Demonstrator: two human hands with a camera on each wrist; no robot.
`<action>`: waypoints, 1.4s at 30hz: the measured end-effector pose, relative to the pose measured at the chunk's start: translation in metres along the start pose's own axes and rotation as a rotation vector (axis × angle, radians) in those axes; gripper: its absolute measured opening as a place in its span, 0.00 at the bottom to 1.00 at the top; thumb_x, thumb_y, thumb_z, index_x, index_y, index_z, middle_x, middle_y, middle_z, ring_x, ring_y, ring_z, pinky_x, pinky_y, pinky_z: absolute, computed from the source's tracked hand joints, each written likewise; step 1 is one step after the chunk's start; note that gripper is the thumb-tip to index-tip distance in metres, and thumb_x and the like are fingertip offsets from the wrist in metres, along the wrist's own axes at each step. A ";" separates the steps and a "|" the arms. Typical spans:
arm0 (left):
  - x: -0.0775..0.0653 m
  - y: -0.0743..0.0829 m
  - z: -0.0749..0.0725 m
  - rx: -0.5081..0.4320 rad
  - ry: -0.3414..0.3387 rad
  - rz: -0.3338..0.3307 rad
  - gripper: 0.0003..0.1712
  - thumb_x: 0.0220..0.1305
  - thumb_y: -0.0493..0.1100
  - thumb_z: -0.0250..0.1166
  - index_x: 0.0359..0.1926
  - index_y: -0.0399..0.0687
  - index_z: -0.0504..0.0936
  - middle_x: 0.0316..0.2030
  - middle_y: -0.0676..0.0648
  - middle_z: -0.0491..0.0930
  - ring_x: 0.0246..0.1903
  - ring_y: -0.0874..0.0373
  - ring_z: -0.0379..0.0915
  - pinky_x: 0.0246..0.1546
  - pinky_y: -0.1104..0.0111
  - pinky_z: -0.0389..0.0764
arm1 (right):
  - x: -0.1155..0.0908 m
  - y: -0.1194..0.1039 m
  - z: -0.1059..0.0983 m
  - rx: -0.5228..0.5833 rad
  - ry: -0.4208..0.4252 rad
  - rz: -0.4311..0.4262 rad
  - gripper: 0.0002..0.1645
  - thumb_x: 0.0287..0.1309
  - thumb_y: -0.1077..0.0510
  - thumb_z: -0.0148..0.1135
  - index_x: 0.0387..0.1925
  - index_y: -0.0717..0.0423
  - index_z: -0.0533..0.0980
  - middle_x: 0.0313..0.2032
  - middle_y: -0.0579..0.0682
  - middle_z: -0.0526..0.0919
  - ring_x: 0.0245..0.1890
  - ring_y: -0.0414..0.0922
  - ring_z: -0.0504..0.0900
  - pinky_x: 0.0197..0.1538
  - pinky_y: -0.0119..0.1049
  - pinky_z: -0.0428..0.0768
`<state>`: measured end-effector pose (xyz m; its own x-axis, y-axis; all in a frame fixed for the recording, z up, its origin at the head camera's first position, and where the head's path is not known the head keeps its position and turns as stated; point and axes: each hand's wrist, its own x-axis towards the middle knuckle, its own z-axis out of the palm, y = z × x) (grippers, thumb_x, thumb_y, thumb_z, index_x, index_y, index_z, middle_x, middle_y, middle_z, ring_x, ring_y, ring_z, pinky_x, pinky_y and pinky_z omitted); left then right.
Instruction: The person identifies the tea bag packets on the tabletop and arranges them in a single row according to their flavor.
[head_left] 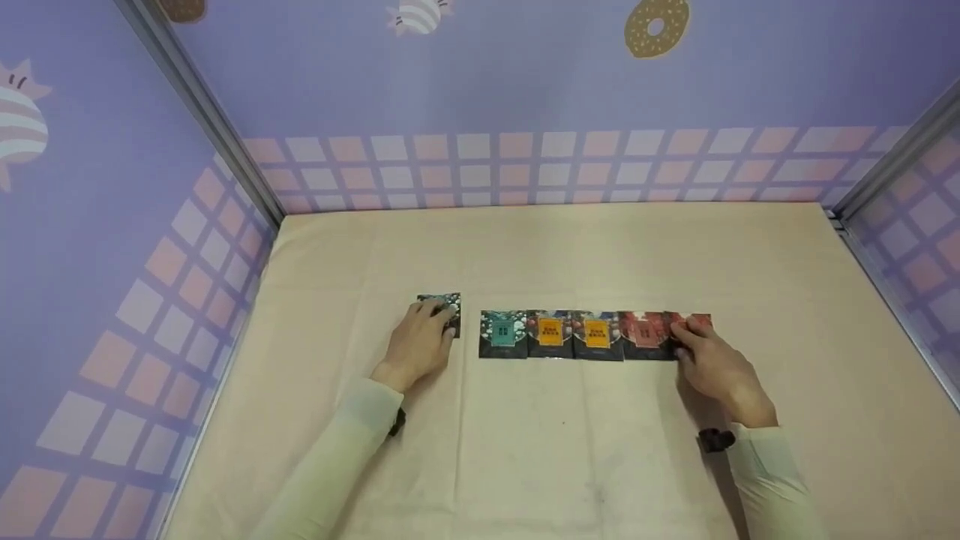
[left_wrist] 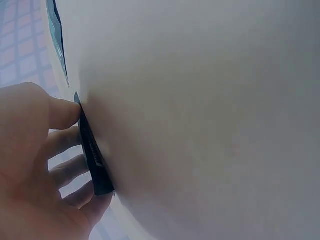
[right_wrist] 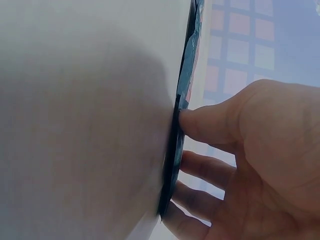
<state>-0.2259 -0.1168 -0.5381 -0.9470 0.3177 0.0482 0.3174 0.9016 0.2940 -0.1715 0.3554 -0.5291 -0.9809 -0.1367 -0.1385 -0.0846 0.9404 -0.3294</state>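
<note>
Five flat square sachets lie in a row on the cloth-covered table. At the left end is a teal-labelled sachet (head_left: 503, 334), then an orange-labelled sachet (head_left: 551, 334), a second orange-labelled sachet (head_left: 598, 334) and a red-labelled sachet (head_left: 643, 335). The right-end red sachet (head_left: 701, 321) is partly under my right hand (head_left: 724, 375), whose thumb and fingers hold it at the table surface. Left of the row, apart from it, my left hand (head_left: 420, 341) holds a dark teal sachet (head_left: 454, 301) by its edges; the fingers cover most of its print. Both wrist views show these sachets edge-on.
A pale cloth (head_left: 525, 450) covers the table, with creases running through it. Purple panels with a checked border (head_left: 517, 169) stand behind and at both sides, joined by metal posts (head_left: 217, 127).
</note>
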 end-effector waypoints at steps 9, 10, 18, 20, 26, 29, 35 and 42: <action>-0.008 0.013 0.001 -0.015 0.003 0.045 0.24 0.81 0.45 0.59 0.72 0.42 0.79 0.72 0.36 0.74 0.73 0.36 0.68 0.73 0.47 0.72 | -0.001 0.001 -0.001 0.006 0.022 -0.016 0.32 0.79 0.60 0.53 0.77 0.67 0.65 0.75 0.77 0.62 0.68 0.79 0.70 0.52 0.71 0.81; -0.009 0.014 0.001 -0.015 0.004 0.052 0.24 0.81 0.45 0.59 0.72 0.42 0.79 0.72 0.36 0.74 0.72 0.35 0.68 0.73 0.46 0.72 | -0.001 0.001 -0.001 0.007 0.022 -0.018 0.32 0.79 0.60 0.53 0.77 0.67 0.65 0.75 0.77 0.62 0.68 0.79 0.70 0.52 0.70 0.81; -0.014 0.017 0.007 -0.001 0.006 0.071 0.24 0.81 0.45 0.59 0.71 0.41 0.79 0.72 0.36 0.75 0.72 0.36 0.69 0.74 0.47 0.72 | -0.002 0.001 0.001 0.003 0.007 -0.001 0.32 0.79 0.59 0.53 0.78 0.65 0.65 0.76 0.76 0.61 0.69 0.79 0.69 0.55 0.72 0.79; -0.015 0.018 0.008 -0.002 0.000 0.070 0.25 0.81 0.46 0.59 0.72 0.42 0.79 0.72 0.37 0.75 0.73 0.37 0.69 0.74 0.47 0.72 | -0.003 0.001 0.001 0.004 0.004 0.003 0.32 0.79 0.59 0.53 0.78 0.65 0.65 0.76 0.75 0.61 0.69 0.79 0.69 0.55 0.72 0.79; -0.016 0.023 0.007 0.002 -0.011 0.080 0.25 0.81 0.46 0.59 0.72 0.43 0.79 0.72 0.37 0.75 0.73 0.37 0.68 0.74 0.48 0.72 | -0.002 -0.001 0.001 0.013 0.009 0.006 0.32 0.79 0.59 0.53 0.78 0.65 0.65 0.77 0.75 0.61 0.69 0.78 0.69 0.57 0.72 0.78; -0.017 0.025 0.008 -0.009 -0.001 0.089 0.24 0.81 0.46 0.60 0.71 0.42 0.80 0.71 0.37 0.75 0.72 0.37 0.69 0.73 0.47 0.72 | -0.001 -0.001 0.001 0.016 0.010 0.010 0.32 0.79 0.59 0.52 0.78 0.65 0.64 0.77 0.74 0.61 0.70 0.78 0.68 0.58 0.73 0.78; -0.017 0.025 0.010 0.014 0.008 0.106 0.24 0.81 0.46 0.60 0.71 0.42 0.80 0.70 0.36 0.76 0.71 0.36 0.70 0.72 0.47 0.74 | -0.001 0.000 0.001 0.015 0.006 0.006 0.32 0.79 0.59 0.52 0.78 0.65 0.64 0.77 0.75 0.61 0.69 0.79 0.69 0.57 0.73 0.78; -0.019 0.025 0.008 0.020 0.035 0.131 0.24 0.80 0.47 0.61 0.70 0.42 0.80 0.69 0.35 0.76 0.69 0.34 0.71 0.70 0.45 0.75 | -0.001 -0.002 0.002 0.003 0.010 0.001 0.32 0.78 0.60 0.53 0.78 0.66 0.65 0.76 0.76 0.62 0.69 0.78 0.69 0.57 0.73 0.78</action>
<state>-0.1993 -0.0981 -0.5399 -0.8984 0.4231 0.1181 0.4391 0.8589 0.2636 -0.1704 0.3531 -0.5308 -0.9827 -0.1322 -0.1293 -0.0827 0.9396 -0.3321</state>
